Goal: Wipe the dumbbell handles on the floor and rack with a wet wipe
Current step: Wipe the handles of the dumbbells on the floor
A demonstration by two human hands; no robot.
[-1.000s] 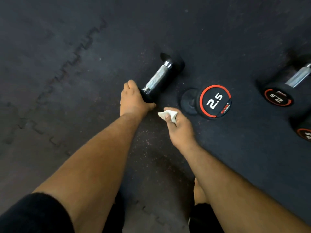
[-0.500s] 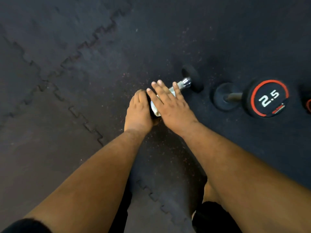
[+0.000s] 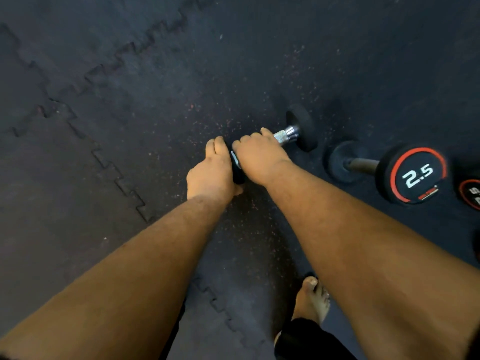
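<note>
A small black dumbbell (image 3: pixel 302 127) with a chrome handle lies on the dark rubber floor (image 3: pixel 130 126). My left hand (image 3: pixel 211 172) grips its near black head. My right hand (image 3: pixel 259 155) is curled round the chrome handle close to that head, and only the far end of the handle shows past my fingers. The wet wipe is hidden under my right hand. A second dumbbell (image 3: pixel 413 175), marked 2.5 inside a red ring, lies just to the right.
A third dumbbell's head (image 3: pixel 471 193) shows at the right edge. Interlocking seams run across the floor mats on the left. My bare foot (image 3: pixel 311 300) stands on the floor below my right forearm.
My right hand, flat over the handle half a second ago, has curled round it. The wipe, seen pinched in my fingers a second ago, is now covered. The view has shifted left.
</note>
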